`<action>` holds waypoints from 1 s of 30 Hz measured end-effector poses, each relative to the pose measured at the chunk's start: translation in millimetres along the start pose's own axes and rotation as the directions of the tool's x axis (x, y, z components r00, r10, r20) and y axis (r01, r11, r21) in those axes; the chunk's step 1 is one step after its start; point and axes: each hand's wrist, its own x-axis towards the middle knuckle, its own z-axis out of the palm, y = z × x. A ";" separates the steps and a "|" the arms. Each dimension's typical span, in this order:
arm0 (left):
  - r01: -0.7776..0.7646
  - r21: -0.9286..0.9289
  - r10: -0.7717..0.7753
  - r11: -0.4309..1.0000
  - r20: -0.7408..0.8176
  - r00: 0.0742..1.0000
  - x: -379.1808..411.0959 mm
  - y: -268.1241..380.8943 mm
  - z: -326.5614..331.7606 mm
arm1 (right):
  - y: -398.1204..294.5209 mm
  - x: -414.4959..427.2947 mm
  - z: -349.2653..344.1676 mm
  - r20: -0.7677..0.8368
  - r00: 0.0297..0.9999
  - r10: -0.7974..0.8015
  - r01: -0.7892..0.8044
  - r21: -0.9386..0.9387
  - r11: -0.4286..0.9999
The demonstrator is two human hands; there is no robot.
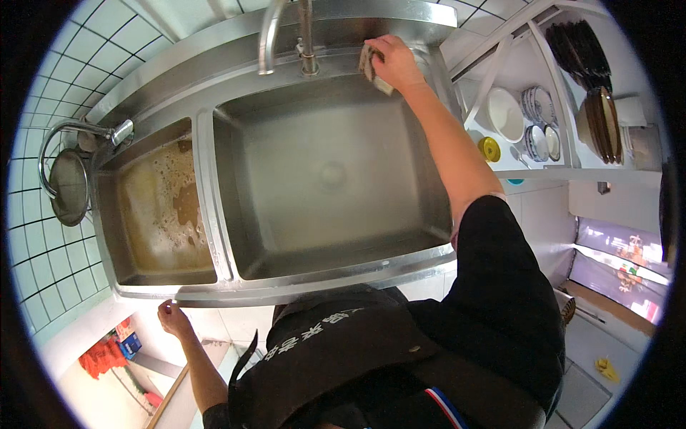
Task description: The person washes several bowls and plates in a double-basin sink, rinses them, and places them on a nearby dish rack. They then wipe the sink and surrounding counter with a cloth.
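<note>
My right hand (395,63) is closed around a crumpled, greyish-beige cloth (368,63) at the back right ledge of a stainless steel double sink (204,161). The cloth touches the ledge just right of the upright faucet (309,59); a pale part shows below it. The large basin (332,214) holds cloudy, greyish water. Brown, foamy water (161,209) stands in the smaller left basin. My left hand (172,319) hangs just off the front left edge of the sink, fingers curled, with nothing seen in it.
A second curved faucet (80,126) and a round mesh strainer (69,187) are at the far left against the tiled wall. On the right, an open shelf (541,172) carries a white bowl (505,115), stacked patterned bowls (537,105) and a yellow round item (489,149).
</note>
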 end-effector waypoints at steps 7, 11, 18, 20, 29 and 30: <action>0.272 -0.013 -0.265 0.962 0.185 0.946 -120.5 21.7 -30.1 | 30.9 -21.7 -1.3 0.140 0.987 -0.082 0.132 -0.401 0.906; 0.394 -0.092 -0.362 0.914 0.253 0.897 -168.5 14.8 -25.8 | 70.9 -39.7 -28.5 0.144 0.988 0.059 0.013 -0.454 0.891; 0.456 -0.273 -0.287 0.847 0.487 0.825 -188.8 5.6 -13.1 | 79.2 -80.6 -49.3 0.115 0.932 0.344 -0.247 -0.494 0.834; 0.508 -0.390 -0.223 0.768 0.582 0.782 -188.0 -1.3 -6.4 | 76.9 -95.1 -58.4 0.159 0.900 0.405 -0.304 -0.436 0.847; 0.520 -0.390 -0.116 0.760 0.705 0.699 -207.6 -24.2 37.6 | 31.7 -238.8 -121.9 0.101 0.989 0.105 -0.058 -0.390 0.919; 0.515 -0.407 -0.086 0.754 0.716 0.692 -208.8 -29.0 42.0 | 21.6 -259.7 -132.3 0.104 0.988 0.115 -0.070 -0.362 0.930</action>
